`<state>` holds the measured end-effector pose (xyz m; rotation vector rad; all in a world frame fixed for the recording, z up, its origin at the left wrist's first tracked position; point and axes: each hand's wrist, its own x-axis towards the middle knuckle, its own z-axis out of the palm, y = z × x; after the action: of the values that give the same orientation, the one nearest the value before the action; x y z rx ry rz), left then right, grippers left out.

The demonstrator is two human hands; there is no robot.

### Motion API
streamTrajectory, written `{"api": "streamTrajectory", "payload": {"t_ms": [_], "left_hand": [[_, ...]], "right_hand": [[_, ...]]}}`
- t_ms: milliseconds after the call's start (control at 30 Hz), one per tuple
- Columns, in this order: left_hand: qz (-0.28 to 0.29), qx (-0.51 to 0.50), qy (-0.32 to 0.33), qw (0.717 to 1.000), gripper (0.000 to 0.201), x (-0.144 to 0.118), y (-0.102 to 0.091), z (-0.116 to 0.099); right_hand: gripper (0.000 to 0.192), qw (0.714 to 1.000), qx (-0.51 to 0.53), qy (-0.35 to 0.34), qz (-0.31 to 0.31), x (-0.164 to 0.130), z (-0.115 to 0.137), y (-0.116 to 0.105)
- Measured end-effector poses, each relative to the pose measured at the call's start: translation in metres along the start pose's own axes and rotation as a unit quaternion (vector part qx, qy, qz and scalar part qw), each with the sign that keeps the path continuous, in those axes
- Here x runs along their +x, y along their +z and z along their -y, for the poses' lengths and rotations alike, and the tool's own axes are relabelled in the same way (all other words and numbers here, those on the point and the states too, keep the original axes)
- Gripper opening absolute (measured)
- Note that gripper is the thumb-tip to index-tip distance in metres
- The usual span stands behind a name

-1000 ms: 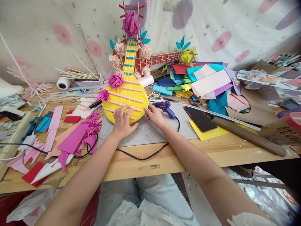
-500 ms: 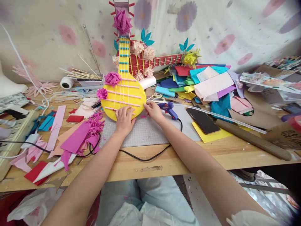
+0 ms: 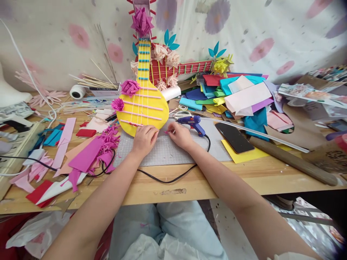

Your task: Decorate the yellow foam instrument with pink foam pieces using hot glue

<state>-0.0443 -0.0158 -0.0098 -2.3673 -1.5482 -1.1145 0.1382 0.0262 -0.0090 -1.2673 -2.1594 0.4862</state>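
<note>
A yellow paper lute-like instrument (image 3: 154, 104) with pink strips, white strings and magenta paper flowers stands upright at the back of the grey cutting mat (image 3: 162, 155). My left hand (image 3: 145, 140) is closed just in front of its lower rim, fingers curled together; whatever they hold is hidden. To the right, my right hand (image 3: 180, 135) pinches a small magenta paper scrap (image 3: 166, 132) at its fingertips, low over the mat. A blue hot glue gun (image 3: 192, 123) lies just behind and right of that hand, its black cord running toward the table's front.
Magenta paper pieces (image 3: 86, 155) and other scraps cover the left side. A black phone (image 3: 234, 137) rests on yellow paper, beside a long wooden stick (image 3: 292, 160). Piled coloured paper (image 3: 245, 94) and a red paper instrument (image 3: 187, 68) are behind.
My left hand has drawn off the instrument's face to its lower edge, and its fingers have curled in. My right hand has moved from the instrument's rim down to the magenta scrap.
</note>
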Motion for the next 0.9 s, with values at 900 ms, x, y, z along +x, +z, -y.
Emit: {"api": "streamTrajectory", "payload": {"t_ms": [900], "left_hand": [[0.065,-0.362,-0.333,0.868,0.024,-0.001,0.012,-0.015]], "right_hand": [[0.03,0.934,0.331,0.108,0.078,-0.007,-0.002,0.006]]}}
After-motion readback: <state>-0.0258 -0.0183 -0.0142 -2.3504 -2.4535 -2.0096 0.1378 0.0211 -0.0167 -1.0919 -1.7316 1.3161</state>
